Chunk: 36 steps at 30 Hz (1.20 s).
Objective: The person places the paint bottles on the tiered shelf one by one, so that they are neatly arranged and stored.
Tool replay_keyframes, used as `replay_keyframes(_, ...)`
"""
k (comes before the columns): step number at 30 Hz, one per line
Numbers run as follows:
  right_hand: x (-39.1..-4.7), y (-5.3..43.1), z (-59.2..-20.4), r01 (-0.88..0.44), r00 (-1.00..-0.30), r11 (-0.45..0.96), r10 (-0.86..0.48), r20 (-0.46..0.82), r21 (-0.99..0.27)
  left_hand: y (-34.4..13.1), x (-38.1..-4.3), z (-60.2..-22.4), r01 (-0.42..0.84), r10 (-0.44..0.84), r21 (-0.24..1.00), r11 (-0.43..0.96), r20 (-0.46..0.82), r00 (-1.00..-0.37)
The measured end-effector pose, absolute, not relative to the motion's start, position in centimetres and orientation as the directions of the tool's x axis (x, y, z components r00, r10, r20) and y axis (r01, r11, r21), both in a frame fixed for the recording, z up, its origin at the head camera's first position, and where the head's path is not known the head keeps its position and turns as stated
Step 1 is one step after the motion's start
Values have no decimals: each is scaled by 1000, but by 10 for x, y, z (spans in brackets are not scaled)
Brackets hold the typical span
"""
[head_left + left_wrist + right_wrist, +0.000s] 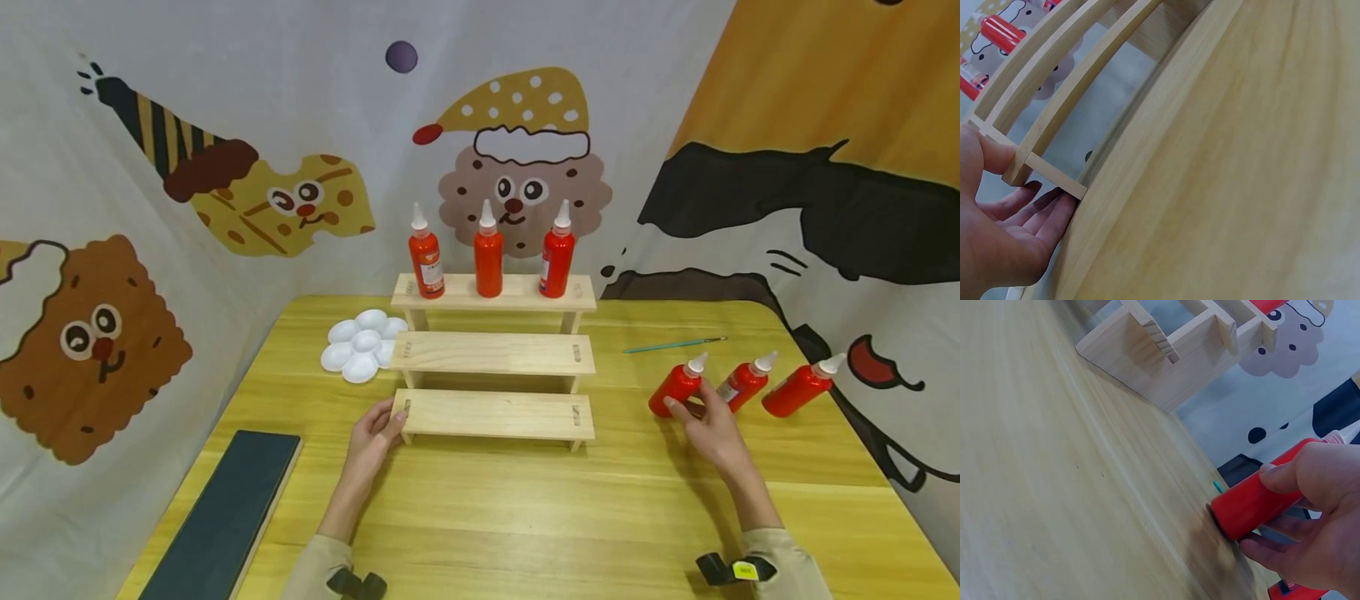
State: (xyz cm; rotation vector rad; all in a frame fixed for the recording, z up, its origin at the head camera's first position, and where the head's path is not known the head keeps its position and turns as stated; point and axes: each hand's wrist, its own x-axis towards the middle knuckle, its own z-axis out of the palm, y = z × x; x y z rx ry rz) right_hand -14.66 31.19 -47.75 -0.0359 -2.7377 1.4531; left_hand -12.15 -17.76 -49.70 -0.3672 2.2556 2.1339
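Note:
A three-tier wooden step rack stands in the middle of the table. My left hand holds the left end of its lowest step; in the left wrist view the thumb lies on top and the fingers are below, by the leg. To the right of the rack, my right hand grips a red paint bottle with a white pointed cap, thumb on one side and fingers on the other. Two similar red bottles, one nearer and one farther right, stand beside it. On the top step, red bottles stand in a row.
A white flower-shaped palette lies left of the rack, against its side. Behind the right-hand bottles lies a thin teal paintbrush. A dark flat board rests along the table's left edge. A cartoon-printed cloth hangs behind.

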Motion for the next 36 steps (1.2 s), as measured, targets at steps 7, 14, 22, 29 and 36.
replay_keyframes(7,-148,308,-472,-31,-995,560,57,76,-828,-178,-121,-497,-188,-166,981,36,-180,-970)
replay_keyframes(14,-148,300,-463,-87,-991,524,44,128,-847,-178,-121,-498,-181,-159,983,37,-173,-972)
replay_keyframes(22,-147,289,-454,-118,-980,536,72,185,-836,-178,-122,-497,-182,-156,983,30,-175,-972)
replay_keyframes(29,-147,281,-444,-164,-969,526,74,237,-834,-178,-122,-498,-186,-156,982,33,-179,-971)
replay_keyframes(36,-147,266,-430,-241,-949,436,81,305,-867,-178,-122,-497,-182,-159,983,25,-176,-971)
